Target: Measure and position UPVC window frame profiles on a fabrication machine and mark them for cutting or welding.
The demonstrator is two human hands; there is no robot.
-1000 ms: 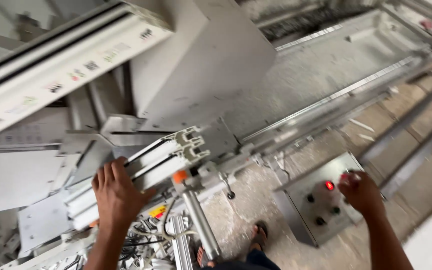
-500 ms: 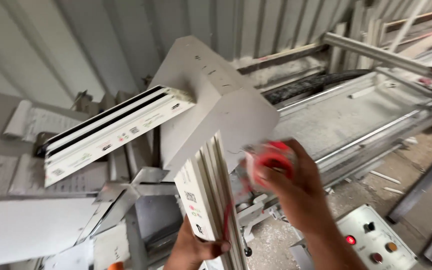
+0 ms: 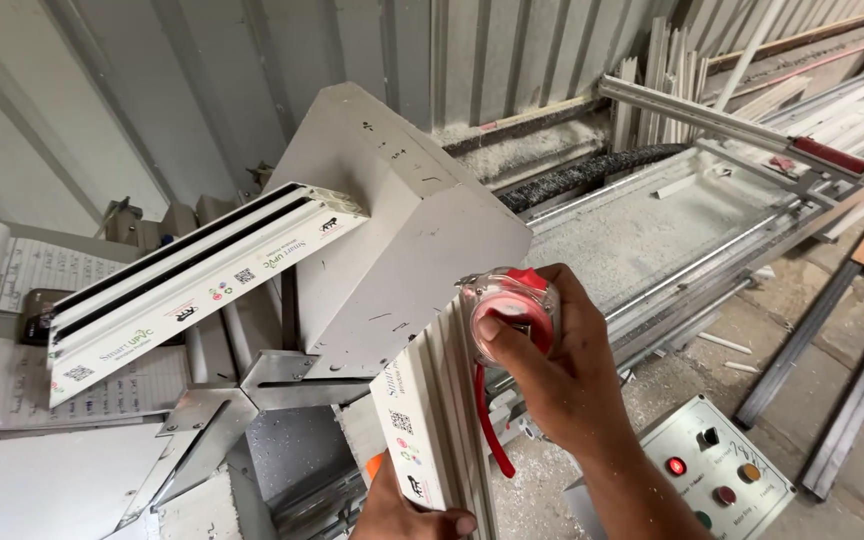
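My right hand (image 3: 562,375) grips a round red and clear tape measure (image 3: 505,312) with a red strap hanging below it, pressed against the upper end of a white plastic window profile (image 3: 430,425). My left hand (image 3: 404,514) holds that profile from below at the bottom edge of the view. The profile runs up under the large white saw guard (image 3: 397,225). A second white profile (image 3: 192,285) with printed stickers sticks out to the left of the guard.
A grey control box (image 3: 722,475) with red, orange and dark buttons sits at lower right. A dusty machine bed with metal rails (image 3: 682,240) stretches right. Paper sheets and rolls (image 3: 2,290) lie at left. Corrugated metal wall behind; spare profiles lean at the back right.
My right hand left the control box and brought the tape measure up against the profile. My left hand shifted down to the profile's lower end. The view tilted up.
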